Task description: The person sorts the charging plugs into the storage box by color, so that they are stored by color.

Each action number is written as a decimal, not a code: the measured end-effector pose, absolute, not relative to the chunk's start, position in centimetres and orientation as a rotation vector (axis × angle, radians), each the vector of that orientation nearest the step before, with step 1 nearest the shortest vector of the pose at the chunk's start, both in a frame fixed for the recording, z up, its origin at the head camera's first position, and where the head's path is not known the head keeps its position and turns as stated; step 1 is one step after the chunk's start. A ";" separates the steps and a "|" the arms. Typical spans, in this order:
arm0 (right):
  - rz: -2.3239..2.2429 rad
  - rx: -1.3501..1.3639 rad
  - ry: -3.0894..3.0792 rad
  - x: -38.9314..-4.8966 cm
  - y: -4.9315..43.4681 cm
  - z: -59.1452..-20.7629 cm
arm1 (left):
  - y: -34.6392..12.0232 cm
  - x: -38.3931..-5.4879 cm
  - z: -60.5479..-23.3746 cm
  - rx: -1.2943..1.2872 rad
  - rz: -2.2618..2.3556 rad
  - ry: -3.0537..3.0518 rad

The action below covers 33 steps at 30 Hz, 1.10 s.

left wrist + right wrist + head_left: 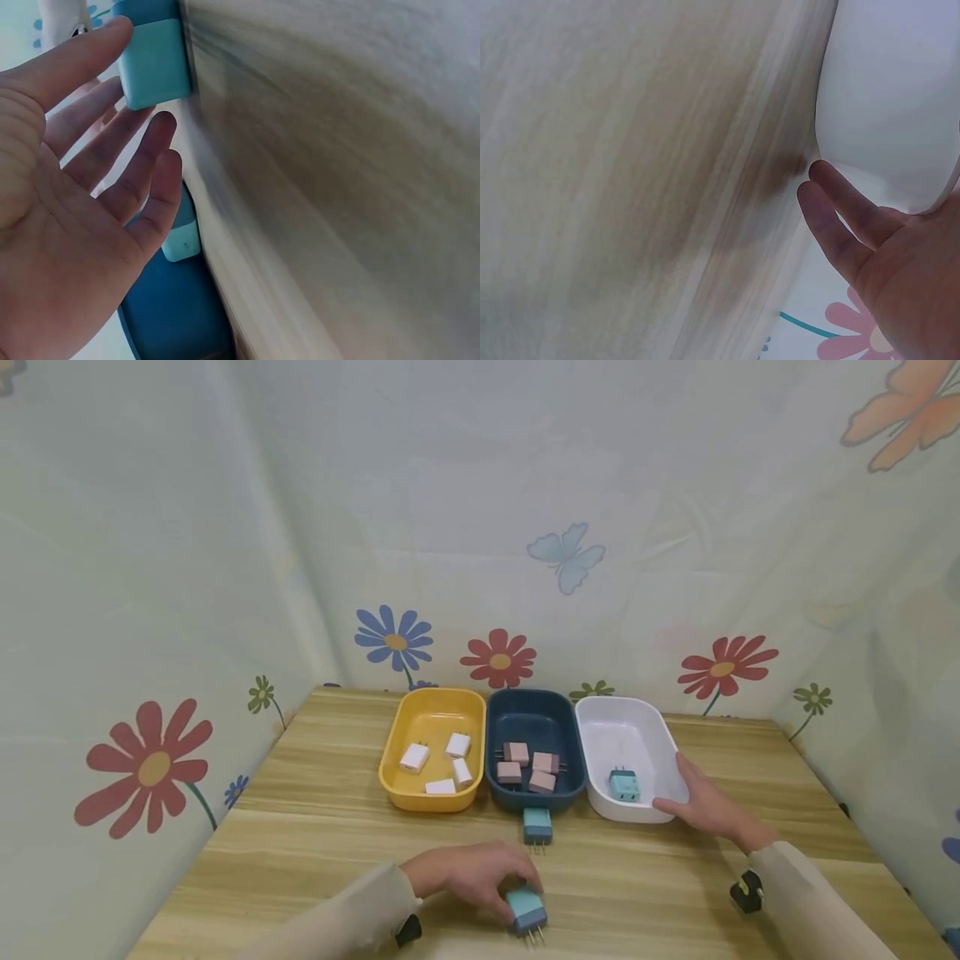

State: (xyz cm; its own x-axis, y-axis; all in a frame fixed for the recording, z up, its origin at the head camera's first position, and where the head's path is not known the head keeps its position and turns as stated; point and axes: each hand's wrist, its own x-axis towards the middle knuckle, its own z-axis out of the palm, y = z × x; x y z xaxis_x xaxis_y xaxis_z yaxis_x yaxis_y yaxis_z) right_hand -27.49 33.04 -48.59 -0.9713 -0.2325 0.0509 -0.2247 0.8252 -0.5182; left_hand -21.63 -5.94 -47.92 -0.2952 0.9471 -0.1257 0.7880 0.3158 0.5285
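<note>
My left hand [480, 877] is low over the front of the table, thumb and fingertips pinching a teal and blue plug charger [527, 910] with its prongs toward me. In the left wrist view, the thumb lies against the charger [157, 67] while the lower fingers stay off it. A second teal charger [537, 825] lies just in front of the navy bin [525, 703]. At the white bin [615, 714], my right hand [708, 802] holds the near right corner, thumb at the front rim and fingers along the outer side. One teal charger [624, 785] sits inside that bin.
Left of the navy bin stands a yellow bin [431, 706] with several white chargers [415, 757]. Several pink and grey chargers [516, 753] lie in the navy bin. The three bins form a row near the back of the wooden table [315, 827], before a flowered curtain [450, 485].
</note>
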 end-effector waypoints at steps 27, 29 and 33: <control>-0.847 -0.334 2.963 -27.9 33.5 -49.0 | -4.7 -22.5 -47.7 1.383 0.529 2.330; -0.844 -0.330 2.962 -27.8 33.5 -49.0 | -4.5 -22.5 -47.4 1.382 0.531 2.339; -0.847 -0.336 2.963 -27.8 33.4 -49.0 | -4.0 -22.6 -46.9 1.374 0.541 2.360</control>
